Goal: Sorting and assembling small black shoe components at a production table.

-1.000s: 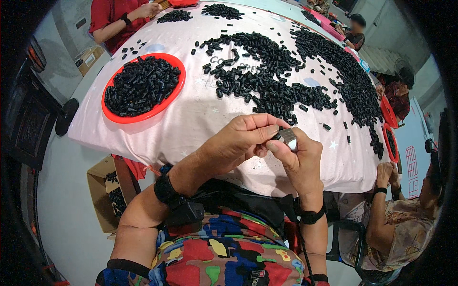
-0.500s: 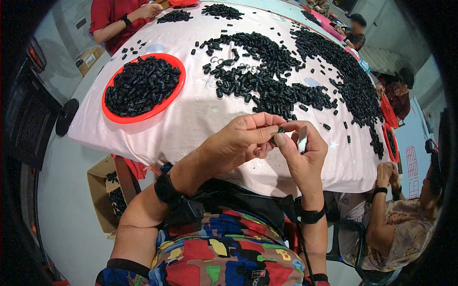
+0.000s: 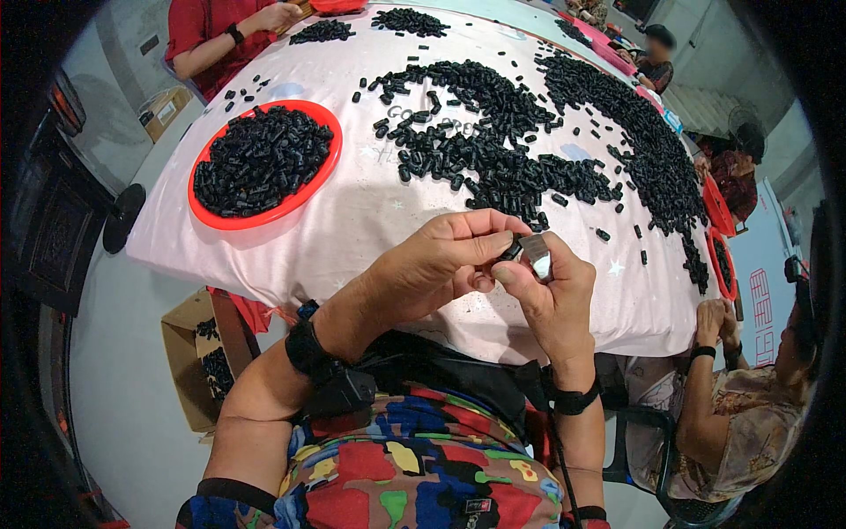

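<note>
My left hand (image 3: 438, 257) pinches a small black plastic piece (image 3: 510, 251) between thumb and fingertips, over the near edge of the table. My right hand (image 3: 561, 298) is closed on a short, flat, shiny metal blade (image 3: 537, 253), which lies against the piece or just beside it. Fingers cover much of the piece, so its full shape is hidden. Just beyond my hands, a large pile of similar black pieces (image 3: 507, 167) spreads over the pink cloth (image 3: 370, 251). To the left, a round red basin (image 3: 331, 167) is heaped with more of them.
A cardboard box (image 3: 188, 370) with black pieces stands on the floor at the left. Another long pile (image 3: 648, 159) runs along the right. A co-worker in red (image 3: 207, 44) is at the far left, another (image 3: 740, 414) sits close on my right, beside a red basin (image 3: 724, 264).
My right hand has shifted slightly left and turned, bringing the blade's flat face up and closer to the black piece. My left hand has barely moved.
</note>
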Demonstrator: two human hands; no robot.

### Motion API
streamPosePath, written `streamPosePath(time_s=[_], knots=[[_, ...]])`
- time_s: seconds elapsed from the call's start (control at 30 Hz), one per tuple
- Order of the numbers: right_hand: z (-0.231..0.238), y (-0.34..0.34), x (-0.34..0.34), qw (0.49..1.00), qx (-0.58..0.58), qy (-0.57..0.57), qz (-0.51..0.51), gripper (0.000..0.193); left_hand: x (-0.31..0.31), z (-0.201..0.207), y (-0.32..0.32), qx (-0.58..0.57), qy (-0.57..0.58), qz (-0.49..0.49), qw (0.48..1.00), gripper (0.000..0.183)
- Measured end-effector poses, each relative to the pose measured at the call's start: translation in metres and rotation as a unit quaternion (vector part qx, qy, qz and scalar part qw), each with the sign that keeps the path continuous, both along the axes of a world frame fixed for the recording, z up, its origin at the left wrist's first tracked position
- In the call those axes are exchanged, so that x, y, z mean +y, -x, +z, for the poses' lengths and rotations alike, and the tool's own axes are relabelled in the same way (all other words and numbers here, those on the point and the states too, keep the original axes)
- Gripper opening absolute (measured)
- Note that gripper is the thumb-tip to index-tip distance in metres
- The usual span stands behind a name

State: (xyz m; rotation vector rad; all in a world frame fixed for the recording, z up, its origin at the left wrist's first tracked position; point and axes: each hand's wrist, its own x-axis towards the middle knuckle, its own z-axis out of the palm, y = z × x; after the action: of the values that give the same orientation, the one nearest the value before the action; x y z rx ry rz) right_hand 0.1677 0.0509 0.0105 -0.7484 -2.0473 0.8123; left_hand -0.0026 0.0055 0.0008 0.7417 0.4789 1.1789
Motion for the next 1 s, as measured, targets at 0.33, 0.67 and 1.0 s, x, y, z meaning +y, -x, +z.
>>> streamPosePath(time_s=[0.33, 0.67, 1.0], knots=[[-0.0005, 0.0013, 0.0002, 0.998, -0.031, -0.039, -0.030, 0.036, -0.0001, 0.0005, -0.0001, 0.018, -0.011, 0.011, 1.000, 0.026], [-0.0004, -0.0002, 0.0007, 0.996, -0.059, -0.057, -0.038, 0.038, -0.0002, -0.0009, 0.0013, 0.067, -0.034, 0.030, 0.997, 0.023], [-0.0035, 0.0016, 0.0005, 0.998, -0.025, -0.042, -0.029, 0.036, -0.0010, 0.0007, -0.0002, 0.077, -0.037, 0.040, 0.996, 0.021]])
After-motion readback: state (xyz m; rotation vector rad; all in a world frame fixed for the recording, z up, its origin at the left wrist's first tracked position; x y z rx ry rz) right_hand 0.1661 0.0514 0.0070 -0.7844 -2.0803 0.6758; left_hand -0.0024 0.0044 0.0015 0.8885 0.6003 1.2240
